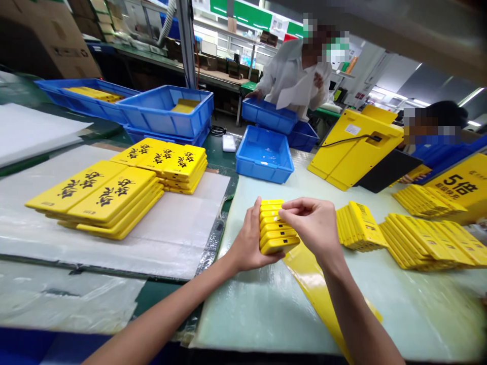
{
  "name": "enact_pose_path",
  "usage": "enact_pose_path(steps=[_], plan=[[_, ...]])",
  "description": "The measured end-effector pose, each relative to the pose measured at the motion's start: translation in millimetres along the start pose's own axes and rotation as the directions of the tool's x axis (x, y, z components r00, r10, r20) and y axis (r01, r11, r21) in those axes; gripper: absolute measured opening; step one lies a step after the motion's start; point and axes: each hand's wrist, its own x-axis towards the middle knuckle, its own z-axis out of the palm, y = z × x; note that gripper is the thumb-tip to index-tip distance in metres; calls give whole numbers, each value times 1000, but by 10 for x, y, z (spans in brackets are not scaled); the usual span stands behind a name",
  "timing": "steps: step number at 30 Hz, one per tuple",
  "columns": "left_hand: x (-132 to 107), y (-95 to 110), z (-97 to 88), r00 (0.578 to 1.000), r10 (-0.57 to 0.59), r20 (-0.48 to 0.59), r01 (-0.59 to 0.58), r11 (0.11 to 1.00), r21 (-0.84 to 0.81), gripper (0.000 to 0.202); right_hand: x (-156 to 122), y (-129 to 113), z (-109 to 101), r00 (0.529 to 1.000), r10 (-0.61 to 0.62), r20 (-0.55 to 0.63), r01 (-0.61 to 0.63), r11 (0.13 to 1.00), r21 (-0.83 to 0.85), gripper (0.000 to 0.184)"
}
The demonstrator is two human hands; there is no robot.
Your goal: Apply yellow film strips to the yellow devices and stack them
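Observation:
My left hand [253,241] is wrapped round a stack of flat yellow power banks [277,244], held with their narrow ends toward me. Small dark ports show in the ends of the lower ones. At the upper right of the stack, my right hand [314,220] pinches at the end of one power bank. A small pale bit shows by the fingertips, too small to name. Beneath the hands, a glossy yellow sheet [310,279] lies on the pale mat [247,309], partly hidden by my right forearm.
Lettered yellow panels [110,195] are stacked on the left. More power banks stand in rows [422,241] at the right. Behind are blue bins [264,170], a white block [229,143] and a yellow machine [352,147]. One person stands behind the bins; another is far right.

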Motion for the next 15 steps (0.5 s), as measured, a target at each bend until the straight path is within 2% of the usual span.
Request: enact_pose_path(steps=[7,12,15], plan=[[0,0,-5,1000,15,-2,-15,1000,4,149,50,5,-49,998,22,61,-17,997,-73,20],[-1,-1,1,1000,9,-5,-9,1000,-3,147,175,-84,-92,991,-6,131,38,970,-242,54],[-1,-7,2,1000,12,-2,-12,1000,-2,146,221,-150,-106,984,-15,177,66,958,-281,66]])
